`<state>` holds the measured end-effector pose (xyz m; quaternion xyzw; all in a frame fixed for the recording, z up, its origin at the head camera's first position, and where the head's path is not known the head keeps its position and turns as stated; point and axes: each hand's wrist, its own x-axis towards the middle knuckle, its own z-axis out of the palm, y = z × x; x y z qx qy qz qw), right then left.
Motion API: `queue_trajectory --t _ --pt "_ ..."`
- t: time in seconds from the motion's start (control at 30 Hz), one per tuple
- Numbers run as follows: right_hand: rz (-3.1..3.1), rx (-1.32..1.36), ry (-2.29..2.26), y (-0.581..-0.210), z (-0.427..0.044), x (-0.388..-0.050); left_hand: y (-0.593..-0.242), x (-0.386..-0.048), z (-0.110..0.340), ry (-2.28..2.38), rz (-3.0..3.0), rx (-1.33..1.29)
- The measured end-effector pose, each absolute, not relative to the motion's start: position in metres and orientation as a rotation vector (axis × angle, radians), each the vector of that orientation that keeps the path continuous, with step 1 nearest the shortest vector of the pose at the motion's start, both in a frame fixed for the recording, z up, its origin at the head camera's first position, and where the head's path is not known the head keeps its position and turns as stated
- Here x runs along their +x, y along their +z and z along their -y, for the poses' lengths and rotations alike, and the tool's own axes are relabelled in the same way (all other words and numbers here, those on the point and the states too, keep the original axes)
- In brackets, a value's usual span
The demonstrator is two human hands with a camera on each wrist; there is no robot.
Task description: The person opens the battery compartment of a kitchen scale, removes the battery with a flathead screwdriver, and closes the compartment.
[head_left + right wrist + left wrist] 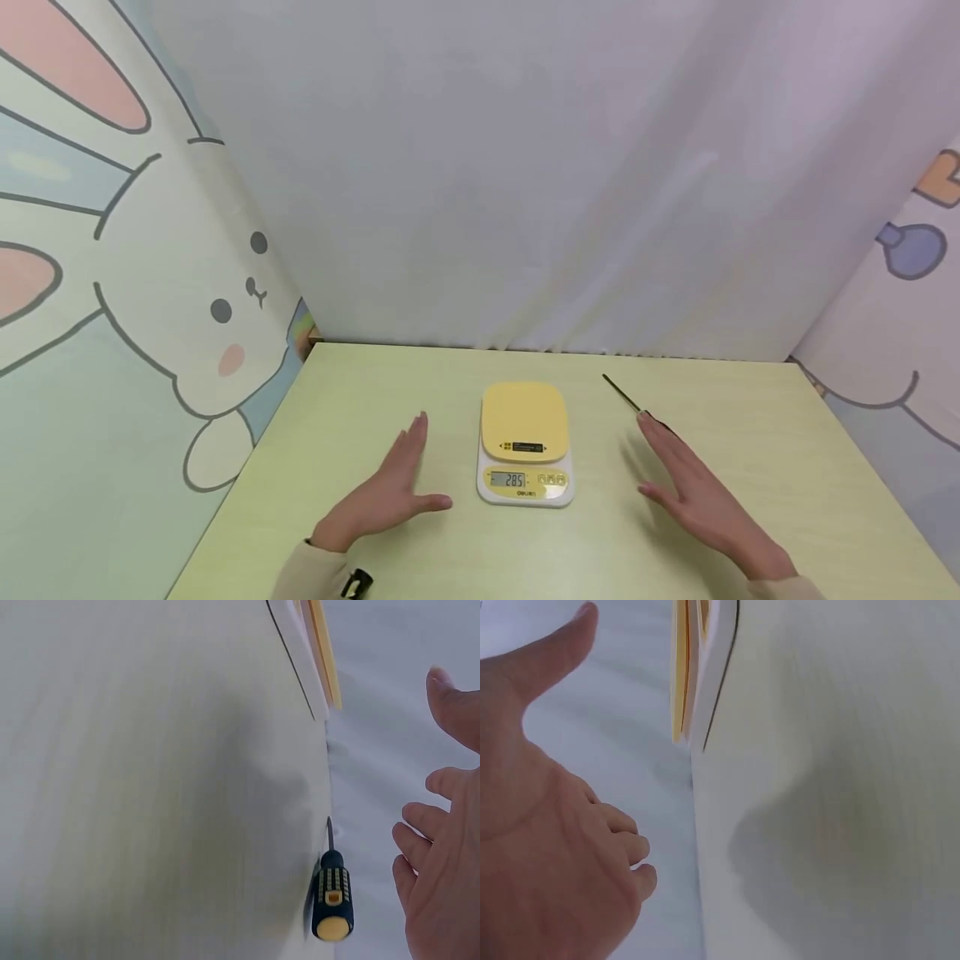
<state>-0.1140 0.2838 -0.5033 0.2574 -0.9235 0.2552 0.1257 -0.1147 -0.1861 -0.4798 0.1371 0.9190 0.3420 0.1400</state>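
A yellow and white kitchen scale [524, 421] lies in the middle of the table, its display [507, 479] reading about 285, any decimal point too small to tell. My left hand [386, 496] hovers to the left of it, fingers extended and thumb pointing toward the scale. On the other side my right hand [701, 504] is held above the table with its fingers straight. Beyond the right fingertips lies a screwdriver [332, 896] with a black and yellow handle, its shaft pointing away; in the head view the hand hides most of its handle. Neither hand touches anything.
The pale wooden table [405, 375] ends at a hanging grey-white curtain [525, 183] at the back. A wall with a cartoon rabbit [172, 292] stands at the left, and another printed wall [877, 325] at the right.
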Motion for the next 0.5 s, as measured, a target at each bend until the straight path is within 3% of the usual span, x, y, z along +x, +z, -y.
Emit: queue_trajectory --t 0.23,0.5 --pt "2.833 0.712 1.109 -0.509 -0.242 -0.166 -0.504 -0.109 0.139 1.252 -2.570 0.375" --pt "2.830 0.728 1.370 -0.529 -0.219 -0.210 -0.518 -0.111 0.124 1.222 -2.604 0.409"
